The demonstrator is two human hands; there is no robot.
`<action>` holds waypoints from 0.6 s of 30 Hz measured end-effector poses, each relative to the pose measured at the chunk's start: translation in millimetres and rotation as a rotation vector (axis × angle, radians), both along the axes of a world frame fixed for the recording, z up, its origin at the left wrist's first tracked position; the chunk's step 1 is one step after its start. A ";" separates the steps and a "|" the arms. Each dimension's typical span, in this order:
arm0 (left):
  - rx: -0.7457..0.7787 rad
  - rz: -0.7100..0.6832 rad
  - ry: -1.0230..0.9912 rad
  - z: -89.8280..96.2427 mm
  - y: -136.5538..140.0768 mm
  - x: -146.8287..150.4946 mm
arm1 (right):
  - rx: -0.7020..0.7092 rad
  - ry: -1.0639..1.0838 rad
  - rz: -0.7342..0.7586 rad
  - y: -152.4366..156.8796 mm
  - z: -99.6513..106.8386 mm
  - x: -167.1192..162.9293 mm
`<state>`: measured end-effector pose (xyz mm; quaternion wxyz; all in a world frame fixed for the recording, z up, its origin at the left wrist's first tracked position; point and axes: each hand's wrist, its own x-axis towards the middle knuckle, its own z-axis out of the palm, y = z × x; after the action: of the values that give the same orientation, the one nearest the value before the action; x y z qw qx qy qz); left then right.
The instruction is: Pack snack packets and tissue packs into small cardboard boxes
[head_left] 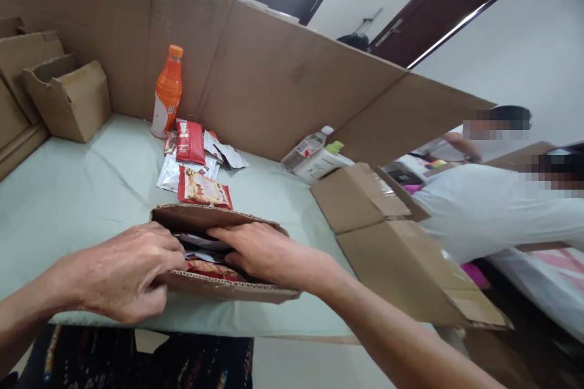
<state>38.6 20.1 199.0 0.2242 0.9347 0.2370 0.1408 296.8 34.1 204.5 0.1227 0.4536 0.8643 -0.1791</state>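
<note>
An open-topped cardboard box (232, 290) stands at the near edge of the table, with several snack packets (212, 269) upright inside, some silvery and one red. My left hand (132, 267) is curled over the box's left end, its fingertips dipping inside and the thumb low on the outside. From the right, my right hand (262, 252) reaches into the box, fingers stretched over the packets and the thumb apart; part of its fingers is hidden. Just behind the box lies a red-and-cream packet (205, 187), and beyond it a red packet (190, 141) rests on silver sachets (170, 173).
An orange drink bottle (168, 94) stands by the cardboard wall (274, 67). A clear bottle (306, 149) and a white bottle with a green cap (322, 162) lean at right beside cardboard boxes (387, 249). More cardboard boxes (75, 97) stand left. Two people are at right.
</note>
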 end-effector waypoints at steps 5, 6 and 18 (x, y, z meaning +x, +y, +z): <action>-0.035 -0.013 -0.011 -0.3 0.6 1.2 | -0.127 0.010 0.125 21.2 -16.5 -6.9; -0.021 -0.007 -0.045 -1.2 0.0 0.6 | -0.134 -0.007 0.135 24.5 -18.9 -8.1; 0.087 0.438 -0.357 -44.5 -37.2 -44.2 | 0.383 0.417 -0.216 -43.8 38.1 69.7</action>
<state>-5.6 -17.1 154.5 0.1865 0.8303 0.3840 0.3582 366.5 -9.6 242.6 -0.1648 0.5114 0.8356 -0.1144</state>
